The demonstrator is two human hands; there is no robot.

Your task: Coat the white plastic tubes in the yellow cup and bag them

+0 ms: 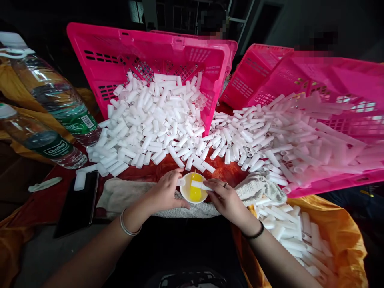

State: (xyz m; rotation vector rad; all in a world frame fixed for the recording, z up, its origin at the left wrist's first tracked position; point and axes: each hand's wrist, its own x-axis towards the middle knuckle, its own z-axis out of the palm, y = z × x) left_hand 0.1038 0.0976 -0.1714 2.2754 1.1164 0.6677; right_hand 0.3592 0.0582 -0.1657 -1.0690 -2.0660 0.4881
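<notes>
A small white bowl stands at the table's near edge with a bright yellow block or liquid in it; which of the two I cannot tell. My right hand pinches a short white plastic tube, its free end pointing left over the yellow. At the bowl's left side, my left hand has its fingers closed on another white tube, of which only the end shows. The left thumb lies near the bowl's front rim. Under the bowl and hands is a grey towel.
Heaped white tubes spill from a tipped pink crate. More pink crates and tubes lie to the right. Water bottles and a black phone are at left. An orange sack holds tubes at lower right.
</notes>
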